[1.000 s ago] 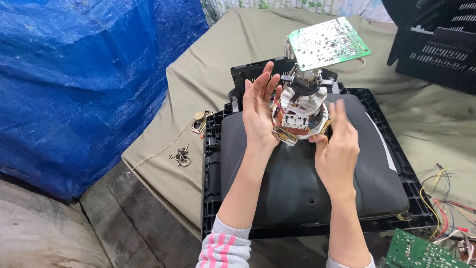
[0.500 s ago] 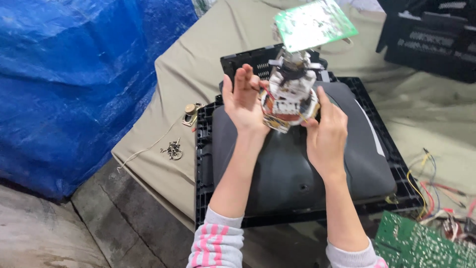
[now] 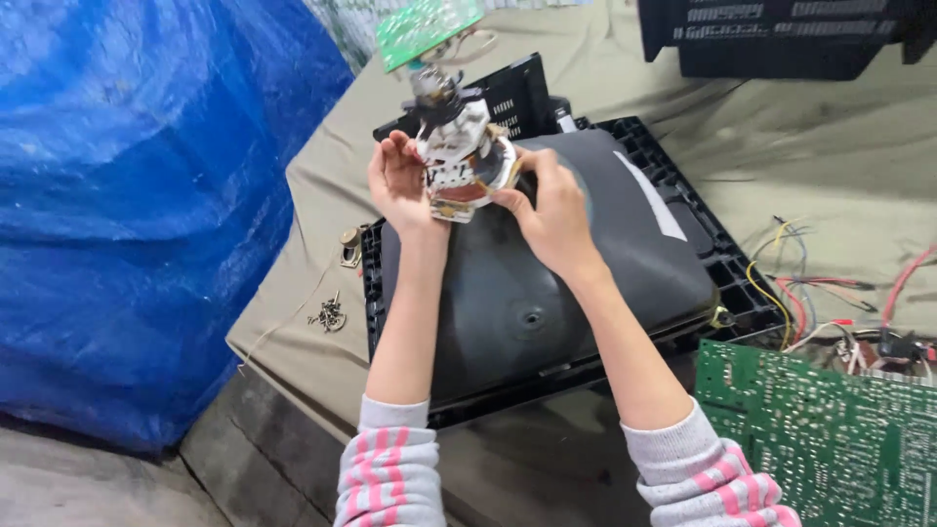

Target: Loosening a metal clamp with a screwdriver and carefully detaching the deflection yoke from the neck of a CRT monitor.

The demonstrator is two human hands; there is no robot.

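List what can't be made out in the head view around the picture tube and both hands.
- Yoke assembly on the tube neck: blurred, parts unclear; left hand and right hand cover its sides.
- Small circuit board: cut off by the top edge.
- Large green board: cut off at bottom right.
- Screws: too small to count.

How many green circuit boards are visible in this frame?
2. One small green circuit board sits at the top, above the coil assembly on the dark picture tube. One large green circuit board lies at bottom right. Others may lie outside the frame.
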